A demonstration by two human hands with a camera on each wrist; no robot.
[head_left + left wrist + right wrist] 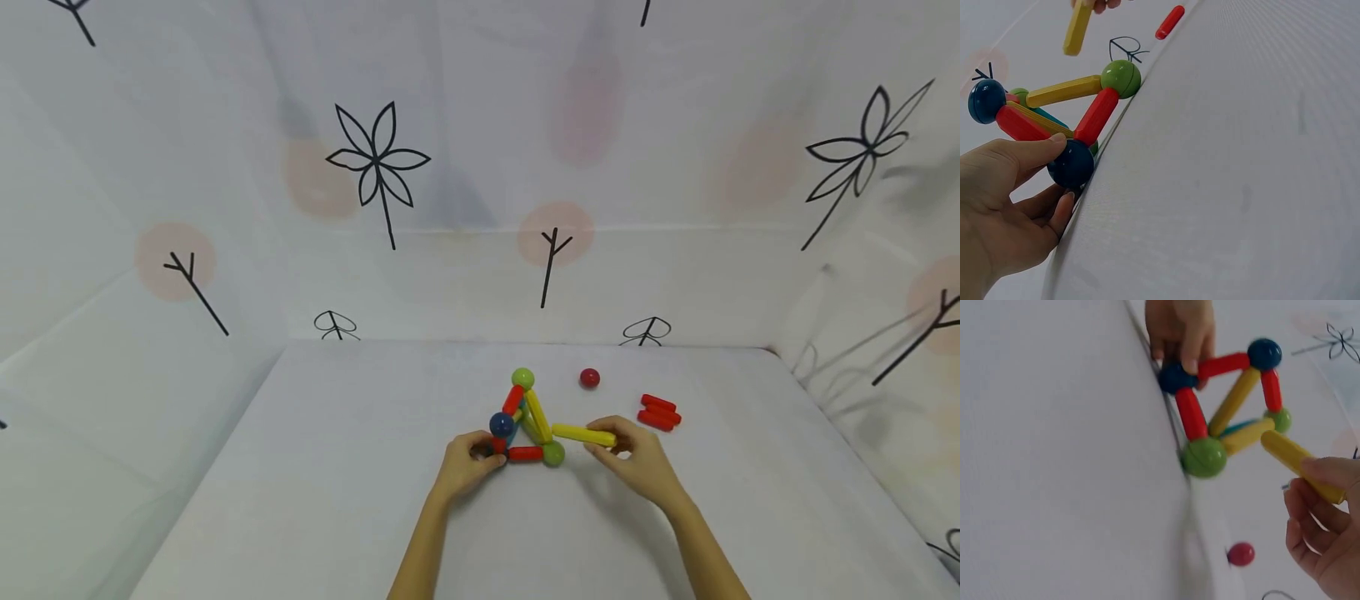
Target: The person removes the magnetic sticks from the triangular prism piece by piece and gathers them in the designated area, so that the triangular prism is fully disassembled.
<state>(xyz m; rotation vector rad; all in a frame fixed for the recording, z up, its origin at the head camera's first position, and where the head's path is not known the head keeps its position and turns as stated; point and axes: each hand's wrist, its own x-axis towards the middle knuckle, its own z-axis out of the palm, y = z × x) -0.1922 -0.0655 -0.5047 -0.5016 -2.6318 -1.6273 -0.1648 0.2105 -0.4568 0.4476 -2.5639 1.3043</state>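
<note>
A frame of magnetic-looking rods and balls stands on the table. Its parts include red rods (pixel 526 453), a yellow rod (pixel 538 416), green balls (pixel 553 453) and a raised dark blue ball (pixel 502 424). At its near left corner, my left hand (pixel 463 468) grips a lower dark blue ball (pixel 1071 164), thumb above and fingers beneath. My right hand (pixel 639 457) pinches a loose yellow rod (pixel 581 434) near one end. In the head view that rod's free end points left, toward the frame's right side; whether it touches cannot be told. Some rear parts are hidden.
A red ball (pixel 590 378) lies behind and to the right of the frame. Several short red rods (pixel 660 414) lie grouped beyond my right hand. The white table (pixel 337 467) meets patterned cloth walls (pixel 450 283) at the back and sides.
</note>
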